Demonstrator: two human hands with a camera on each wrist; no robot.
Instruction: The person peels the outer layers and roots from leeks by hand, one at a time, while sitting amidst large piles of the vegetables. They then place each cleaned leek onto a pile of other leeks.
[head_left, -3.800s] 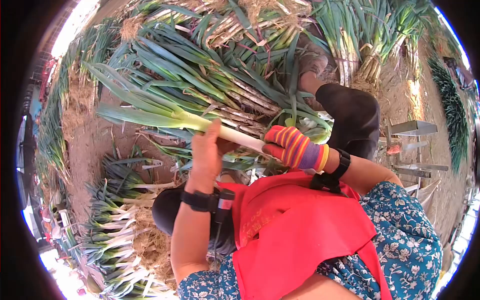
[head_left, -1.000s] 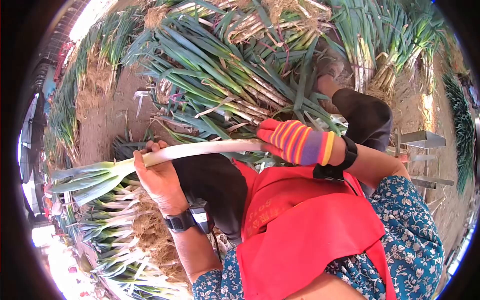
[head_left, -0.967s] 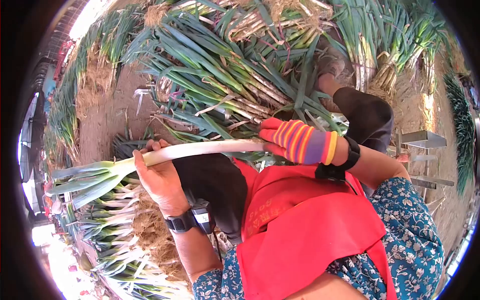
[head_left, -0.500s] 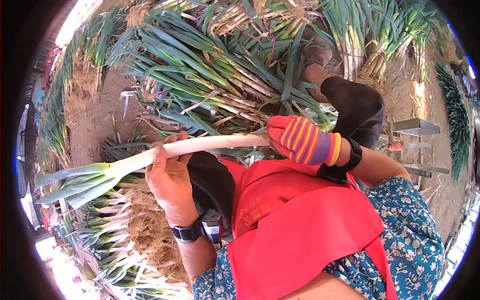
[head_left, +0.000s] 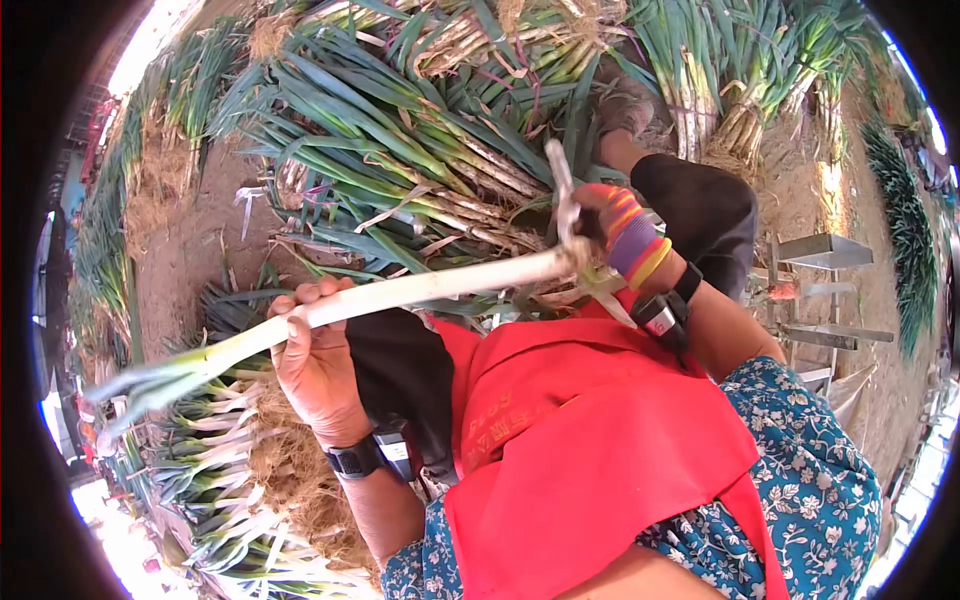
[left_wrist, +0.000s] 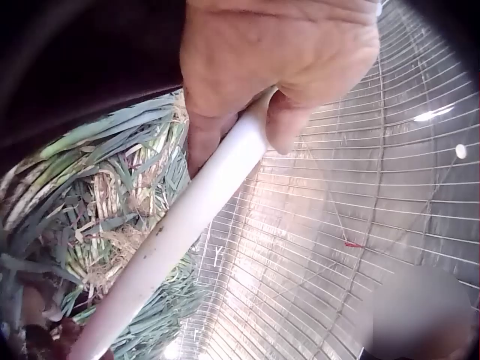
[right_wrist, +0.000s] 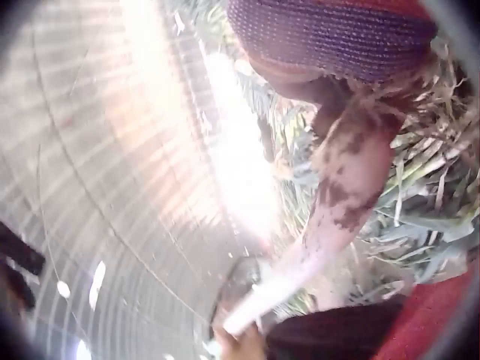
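A long leek [head_left: 430, 288] stretches across the lap, its pale shaft toward the right and its green leaves toward the left. My bare left hand [head_left: 318, 365] grips the shaft near the leaves, thumb on one side and fingers on the other in the left wrist view. At the root end, my right hand [head_left: 622, 225] in a striped glove has curled fingers around a pale, blurred strip of outer skin [head_left: 562, 185]. Another loose strip [head_left: 610, 302] hangs below that end. Brown soil marks the shaft [right_wrist: 349, 199] near the gloved hand in the right wrist view.
A heap of untrimmed leeks [head_left: 430, 150] lies ahead. Pale-shafted leeks [head_left: 215, 465] with tangled roots lie in a row at lower left. Upright bundles [head_left: 690, 80] stand at upper right. A metal stand [head_left: 825, 252] is on the right, and a red apron [head_left: 600, 430] covers the lap.
The leaves swung from upper left to lower left as my left hand slid toward them. My right hand has risen from the root end, and strips of skin now show loose there.
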